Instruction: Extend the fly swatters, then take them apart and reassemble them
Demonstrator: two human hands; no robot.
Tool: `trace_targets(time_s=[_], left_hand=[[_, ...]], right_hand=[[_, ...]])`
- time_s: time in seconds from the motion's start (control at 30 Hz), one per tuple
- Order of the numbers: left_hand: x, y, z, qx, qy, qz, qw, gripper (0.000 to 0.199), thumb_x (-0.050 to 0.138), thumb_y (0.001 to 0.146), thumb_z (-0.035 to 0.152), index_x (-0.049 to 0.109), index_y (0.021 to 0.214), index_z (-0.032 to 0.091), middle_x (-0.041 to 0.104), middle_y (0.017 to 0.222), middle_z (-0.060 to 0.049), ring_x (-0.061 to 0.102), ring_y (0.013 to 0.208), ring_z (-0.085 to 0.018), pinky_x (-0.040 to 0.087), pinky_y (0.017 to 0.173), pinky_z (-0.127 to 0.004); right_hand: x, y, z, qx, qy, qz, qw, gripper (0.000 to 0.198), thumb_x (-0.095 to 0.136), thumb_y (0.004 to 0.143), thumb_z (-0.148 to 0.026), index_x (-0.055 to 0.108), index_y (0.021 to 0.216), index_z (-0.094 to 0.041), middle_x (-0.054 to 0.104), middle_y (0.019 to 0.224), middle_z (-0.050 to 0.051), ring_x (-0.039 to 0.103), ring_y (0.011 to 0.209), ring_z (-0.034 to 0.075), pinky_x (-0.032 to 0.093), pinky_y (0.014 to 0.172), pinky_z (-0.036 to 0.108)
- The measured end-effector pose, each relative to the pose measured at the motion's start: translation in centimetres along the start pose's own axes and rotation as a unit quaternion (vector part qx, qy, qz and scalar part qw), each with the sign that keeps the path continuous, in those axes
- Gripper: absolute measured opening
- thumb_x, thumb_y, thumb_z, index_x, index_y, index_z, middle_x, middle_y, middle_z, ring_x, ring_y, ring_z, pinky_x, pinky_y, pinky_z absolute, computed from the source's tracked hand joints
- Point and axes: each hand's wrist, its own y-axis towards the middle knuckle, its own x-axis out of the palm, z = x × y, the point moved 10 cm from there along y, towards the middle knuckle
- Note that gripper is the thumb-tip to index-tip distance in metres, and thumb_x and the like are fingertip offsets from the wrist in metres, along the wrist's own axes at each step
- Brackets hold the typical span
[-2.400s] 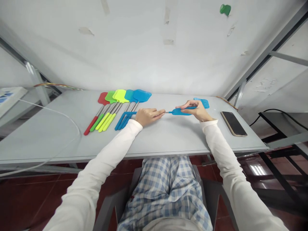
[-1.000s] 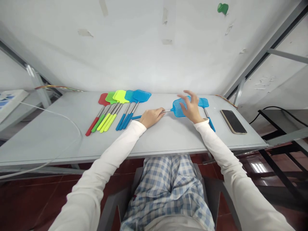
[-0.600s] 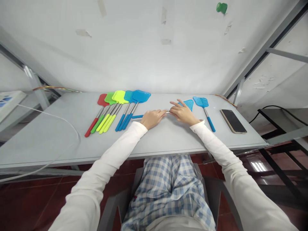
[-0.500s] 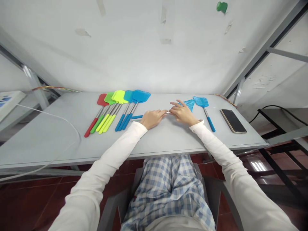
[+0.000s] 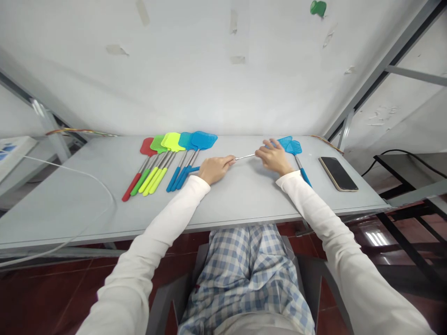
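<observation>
Between my two hands a blue fly swatter is held sideways over the table, its thin metal rod [image 5: 245, 157] bare in the middle. My left hand [image 5: 215, 169] is closed around its handle side, and the blue handle end sticks out to the left. My right hand [image 5: 273, 157] grips the rod near the blue mesh head, which it partly covers. Right beside that hand lies another blue fly swatter [image 5: 305, 177], its head overlapped in view by the held one. Left of my left hand, a row of fly swatters lies side by side: red [image 5: 132, 186], green [image 5: 141, 181], yellow [image 5: 153, 178] and blue [image 5: 181, 176].
A phone [image 5: 338, 174] lies at the right of the grey table [image 5: 240, 200]. A white cable [image 5: 87, 174] curves over the table's left part. The white wall [image 5: 223, 93] stands behind, with metal frame posts at both sides.
My hands have moved apart, my right hand shifting right with the swatter's head. More of the metal rod shows between them, and the held head now overlaps the other blue swatter.
</observation>
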Motion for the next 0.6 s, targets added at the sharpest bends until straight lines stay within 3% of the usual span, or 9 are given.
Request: trace_targets(time_s=[0.13, 0.23, 0.33, 0.4, 0.53, 0.6], left_hand=[[-1.2, 0.0, -2.7, 0.005, 0.017, 0.041, 0.999, 0.042, 0.034, 0.097, 0.048, 0.064, 0.121, 0.031, 0.073, 0.109, -0.005, 0.068, 0.097, -0.023, 0.044, 0.072, -0.031], [-1.8, 0.1, -3.6, 0.014, 0.029, 0.078, 0.996, 0.043, 0.033, 0.097, 0.049, 0.065, 0.117, 0.028, 0.073, 0.109, -0.006, 0.067, 0.097, -0.023, 0.043, 0.071, -0.032], [-1.6, 0.2, -3.5, 0.020, 0.036, 0.095, 0.995, 0.044, 0.032, 0.097, 0.048, 0.066, 0.112, 0.024, 0.074, 0.105, -0.009, 0.068, 0.092, -0.023, 0.041, 0.067, -0.031], [-1.4, 0.1, -2.9, 0.027, 0.032, 0.099, 0.994, 0.042, 0.032, 0.097, 0.046, 0.065, 0.109, 0.022, 0.074, 0.101, -0.010, 0.068, 0.089, -0.023, 0.041, 0.065, -0.030], [-1.3, 0.0, -1.0, 0.043, 0.012, 0.103, 0.994, 0.037, 0.036, 0.096, 0.043, 0.062, 0.109, 0.020, 0.072, 0.090, -0.009, 0.067, 0.082, -0.021, 0.041, 0.065, -0.030], [-1.3, -0.1, 0.2, 0.061, 0.001, 0.100, 0.993, 0.033, 0.038, 0.095, 0.038, 0.060, 0.110, 0.019, 0.071, 0.087, -0.008, 0.066, 0.080, -0.020, 0.043, 0.066, -0.029]], right_hand=[[-0.5, -1.3, 4.6, 0.074, -0.004, 0.015, 0.997, 0.028, 0.039, 0.093, -0.017, 0.067, 0.097, -0.020, 0.070, 0.095, 0.008, 0.049, 0.122, 0.026, 0.027, 0.109, 0.049], [-1.0, -1.6, 5.5, 0.086, 0.011, 0.037, 0.996, 0.028, 0.039, 0.093, -0.017, 0.065, 0.101, -0.020, 0.069, 0.109, 0.009, 0.043, 0.132, 0.026, 0.025, 0.112, 0.052], [-1.1, -1.1, 4.1, 0.082, 0.024, 0.054, 0.995, 0.030, 0.038, 0.093, -0.016, 0.064, 0.107, -0.018, 0.059, 0.131, 0.011, 0.034, 0.139, 0.026, 0.022, 0.114, 0.054], [-0.8, -0.5, 2.3, 0.066, 0.028, 0.049, 0.996, 0.031, 0.036, 0.095, -0.018, 0.062, 0.112, -0.015, 0.055, 0.136, 0.014, 0.035, 0.138, 0.026, 0.024, 0.113, 0.053], [1.0, 0.8, -1.4, 0.036, 0.044, -0.023, 0.998, 0.034, 0.032, 0.100, -0.027, 0.060, 0.113, -0.013, 0.065, 0.109, 0.015, 0.056, 0.107, 0.025, 0.040, 0.090, 0.041], [1.3, 1.0, -2.2, 0.042, 0.050, -0.043, 0.997, 0.036, 0.029, 0.101, -0.029, 0.061, 0.110, -0.015, 0.064, 0.098, 0.012, 0.057, 0.089, 0.022, 0.040, 0.077, 0.035]])
